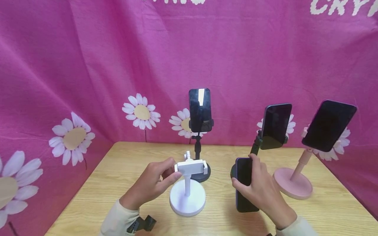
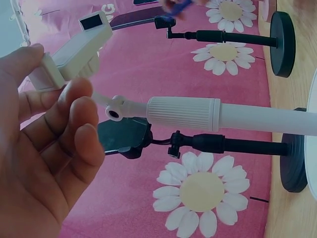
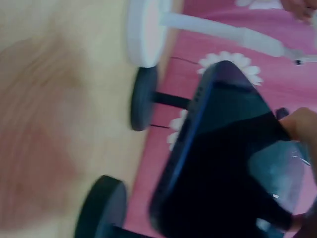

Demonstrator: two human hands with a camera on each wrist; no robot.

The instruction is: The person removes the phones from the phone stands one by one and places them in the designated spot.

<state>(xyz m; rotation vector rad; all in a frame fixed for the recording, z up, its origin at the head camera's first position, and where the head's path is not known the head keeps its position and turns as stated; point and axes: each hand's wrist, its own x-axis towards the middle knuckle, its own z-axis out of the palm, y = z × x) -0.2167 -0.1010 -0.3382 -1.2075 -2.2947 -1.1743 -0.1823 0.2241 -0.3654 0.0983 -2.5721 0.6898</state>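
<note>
A white phone stand (image 1: 187,188) with a round base stands upright at the table's middle. My left hand (image 1: 153,182) pinches the left end of its clamp (image 1: 191,167) between thumb and index finger; the other fingers are loosely curled in the left wrist view. No phone sits in this clamp. My right hand (image 1: 264,190) grips a dark smartphone (image 1: 243,168) with a purple-blue edge by its sides, thumb on the left. The phone (image 3: 223,158) is held above the table, apart from the white stand, its dark screen facing me.
Behind the white stand, a black stand (image 1: 200,173) holds a phone (image 1: 200,109). Another black stand (image 1: 256,146) with a phone (image 1: 276,126) is partly hidden by my right hand. A pink stand (image 1: 292,183) with a phone (image 1: 329,126) stands at the right. A pink daisy-print cloth (image 1: 177,59) surrounds the wooden table (image 1: 97,193).
</note>
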